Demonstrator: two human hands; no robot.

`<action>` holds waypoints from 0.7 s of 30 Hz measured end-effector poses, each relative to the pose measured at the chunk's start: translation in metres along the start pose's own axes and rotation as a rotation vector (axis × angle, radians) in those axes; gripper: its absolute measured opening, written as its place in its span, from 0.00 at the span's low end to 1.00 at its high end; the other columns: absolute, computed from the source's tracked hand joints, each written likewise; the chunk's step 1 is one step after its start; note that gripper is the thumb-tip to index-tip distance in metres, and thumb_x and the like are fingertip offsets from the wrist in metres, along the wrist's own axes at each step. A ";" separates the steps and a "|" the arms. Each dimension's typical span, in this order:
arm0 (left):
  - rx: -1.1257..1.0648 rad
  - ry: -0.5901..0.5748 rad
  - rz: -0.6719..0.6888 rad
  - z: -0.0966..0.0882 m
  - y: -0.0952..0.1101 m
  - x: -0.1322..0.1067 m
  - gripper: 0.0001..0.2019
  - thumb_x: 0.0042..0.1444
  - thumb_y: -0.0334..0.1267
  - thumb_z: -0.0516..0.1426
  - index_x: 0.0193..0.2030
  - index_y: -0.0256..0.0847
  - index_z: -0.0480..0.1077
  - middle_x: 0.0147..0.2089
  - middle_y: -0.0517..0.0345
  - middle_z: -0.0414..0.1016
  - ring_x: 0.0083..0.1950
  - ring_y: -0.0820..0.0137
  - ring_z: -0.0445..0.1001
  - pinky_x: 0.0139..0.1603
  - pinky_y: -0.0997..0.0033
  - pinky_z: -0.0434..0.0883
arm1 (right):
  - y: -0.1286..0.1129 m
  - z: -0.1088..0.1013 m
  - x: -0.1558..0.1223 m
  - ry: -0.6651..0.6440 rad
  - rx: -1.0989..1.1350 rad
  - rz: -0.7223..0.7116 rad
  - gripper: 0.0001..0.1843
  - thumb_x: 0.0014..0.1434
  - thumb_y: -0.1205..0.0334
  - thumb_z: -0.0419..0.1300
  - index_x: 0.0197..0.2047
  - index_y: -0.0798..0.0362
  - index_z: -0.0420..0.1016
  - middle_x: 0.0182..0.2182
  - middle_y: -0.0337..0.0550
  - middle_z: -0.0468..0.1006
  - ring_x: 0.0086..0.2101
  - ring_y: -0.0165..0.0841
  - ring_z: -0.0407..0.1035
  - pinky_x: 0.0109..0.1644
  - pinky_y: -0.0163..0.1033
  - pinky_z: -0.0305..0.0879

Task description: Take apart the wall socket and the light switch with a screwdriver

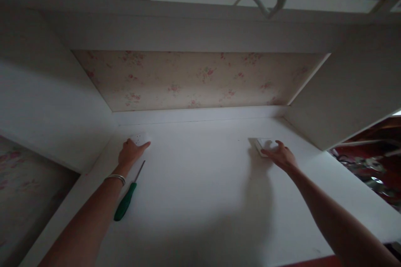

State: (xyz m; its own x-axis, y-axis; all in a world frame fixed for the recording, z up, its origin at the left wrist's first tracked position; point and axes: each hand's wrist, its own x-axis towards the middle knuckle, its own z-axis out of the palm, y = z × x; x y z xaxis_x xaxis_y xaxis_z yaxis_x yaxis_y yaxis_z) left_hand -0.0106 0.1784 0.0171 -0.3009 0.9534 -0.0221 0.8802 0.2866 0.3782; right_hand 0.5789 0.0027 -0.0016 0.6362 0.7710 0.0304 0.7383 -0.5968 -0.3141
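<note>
Toward the back of the white desktop (200,167), my left hand (131,151) spreads across a dotted white plate (139,137), grip unclear; my right hand (283,157) pinches a square white box (265,143). Dragging the left back could roll the green-handled metal screwdriver (125,201).

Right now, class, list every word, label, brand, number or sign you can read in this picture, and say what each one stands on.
None can be read in this view.
Green-handled screwdriver: no lettering can be made out.
Dotted white piece at the left hand: small dark dots, no legible characters.
White box-like piece at the right hand: no lettering can be made out.
</note>
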 end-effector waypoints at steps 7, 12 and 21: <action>-0.076 0.098 0.150 0.006 -0.015 0.007 0.39 0.54 0.56 0.53 0.61 0.20 0.55 0.60 0.27 0.61 0.62 0.47 0.61 0.60 0.53 0.62 | -0.130 0.024 -0.041 -0.115 0.203 -0.144 0.48 0.47 0.37 0.60 0.63 0.58 0.55 0.50 0.58 0.71 0.46 0.45 0.70 0.47 0.45 0.64; -0.200 0.212 0.200 -0.001 -0.037 -0.036 0.31 0.58 0.50 0.49 0.60 0.24 0.58 0.59 0.32 0.63 0.59 0.53 0.66 0.60 0.56 0.64 | -0.242 0.051 -0.080 -0.219 0.321 -0.288 0.47 0.44 0.39 0.62 0.61 0.57 0.56 0.49 0.56 0.71 0.46 0.44 0.70 0.48 0.45 0.65; -0.539 0.052 -0.107 -0.013 -0.124 -0.246 0.21 0.55 0.59 0.50 0.46 0.45 0.65 0.43 0.50 0.76 0.40 0.59 0.78 0.36 0.63 0.78 | -0.372 0.094 -0.124 -0.302 0.337 -0.408 0.46 0.42 0.40 0.65 0.58 0.57 0.58 0.49 0.57 0.69 0.47 0.48 0.67 0.50 0.51 0.63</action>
State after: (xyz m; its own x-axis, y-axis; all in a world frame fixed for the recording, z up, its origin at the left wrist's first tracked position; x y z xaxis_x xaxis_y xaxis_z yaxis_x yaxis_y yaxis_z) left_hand -0.0505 -0.0927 -0.0126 -0.4085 0.9116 -0.0460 0.5355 0.2801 0.7967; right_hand 0.2041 0.1503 0.0226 0.1886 0.9811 -0.0436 0.7662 -0.1748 -0.6184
